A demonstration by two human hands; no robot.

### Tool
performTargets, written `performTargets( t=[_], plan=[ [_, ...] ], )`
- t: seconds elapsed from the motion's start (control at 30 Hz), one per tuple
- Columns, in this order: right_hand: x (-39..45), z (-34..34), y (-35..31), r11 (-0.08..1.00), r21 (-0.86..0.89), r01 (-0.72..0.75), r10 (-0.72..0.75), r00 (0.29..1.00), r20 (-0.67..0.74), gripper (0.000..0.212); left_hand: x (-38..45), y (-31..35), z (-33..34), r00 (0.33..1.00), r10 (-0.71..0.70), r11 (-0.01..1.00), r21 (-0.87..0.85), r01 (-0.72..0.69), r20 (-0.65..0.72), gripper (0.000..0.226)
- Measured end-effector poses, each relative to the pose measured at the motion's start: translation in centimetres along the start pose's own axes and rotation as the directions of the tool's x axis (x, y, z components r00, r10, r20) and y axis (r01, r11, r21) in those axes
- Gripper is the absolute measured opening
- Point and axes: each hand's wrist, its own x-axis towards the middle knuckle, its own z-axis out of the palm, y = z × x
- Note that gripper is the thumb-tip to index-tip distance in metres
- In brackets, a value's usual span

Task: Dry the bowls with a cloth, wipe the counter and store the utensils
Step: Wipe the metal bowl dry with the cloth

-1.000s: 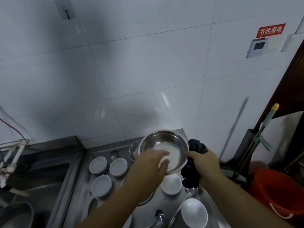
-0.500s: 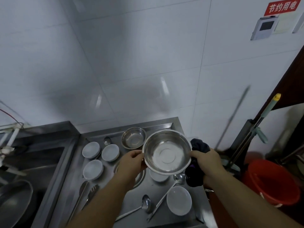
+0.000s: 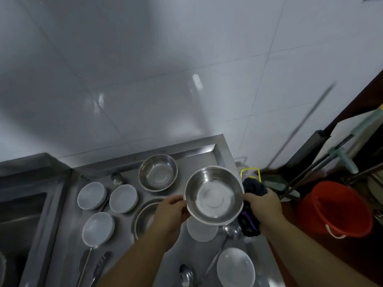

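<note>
I hold a steel bowl [image 3: 214, 195] above the steel counter [image 3: 68, 206], its open side up. My left hand [image 3: 171, 212] grips its left rim. My right hand [image 3: 264, 206] is at its right rim and clutches a dark cloth [image 3: 251, 206] bunched against the bowl's outside. A second steel bowl [image 3: 158, 172] stands behind it on the counter, and a third [image 3: 143, 219] lies partly hidden under my left hand. Several small white bowls [image 3: 123, 198] sit around them. Spoons [image 3: 232, 229], a ladle [image 3: 186, 275] and tongs [image 3: 101, 265] lie near the front.
A sink [image 3: 18, 212] is set into the counter on the left. White wall tiles [image 3: 165, 79] rise behind. Off the counter's right end stand a red bucket [image 3: 339, 210], mop handles [image 3: 298, 183] and a yellow-rimmed container [image 3: 250, 172].
My left hand left the inside of the bowl and took its left rim. The bowl came down level, open side up. The view tilted downward.
</note>
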Motion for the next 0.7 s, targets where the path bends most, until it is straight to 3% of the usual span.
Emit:
performTargets(
  t=[0.13, 0.37, 0.6, 0.7],
  plan=[
    [4.2, 3.2, -0.1, 0.979, -0.2, 0.04, -0.053, 0.997, -0.06, 0.034, 5.4, 0.5, 0.3, 0.998, -0.067, 0.997, 0.041, 0.067, -0.011, 0.022],
    [10.4, 8.6, 0.4, 0.924, -0.367, 0.106, -0.127, 0.991, -0.032, 0.025, 15.3, -1.0, 0.2, 0.975, -0.11, 0.993, 0.025, 0.117, -0.195, 0.018],
    [13.8, 11.9, 1.4, 0.897, -0.429, 0.105, -0.131, 0.991, -0.033, 0.058, 19.8, -2.7, -0.5, 0.959, -0.163, 0.98, -0.147, 0.131, -0.233, 0.013],
    [15.0, 12.7, 1.7, 0.9, -0.426, 0.098, -0.129, 0.991, -0.045, 0.059, 20.8, -3.6, -0.5, 0.96, -0.165, 0.977, -0.172, 0.127, -0.228, 0.016]
  ],
)
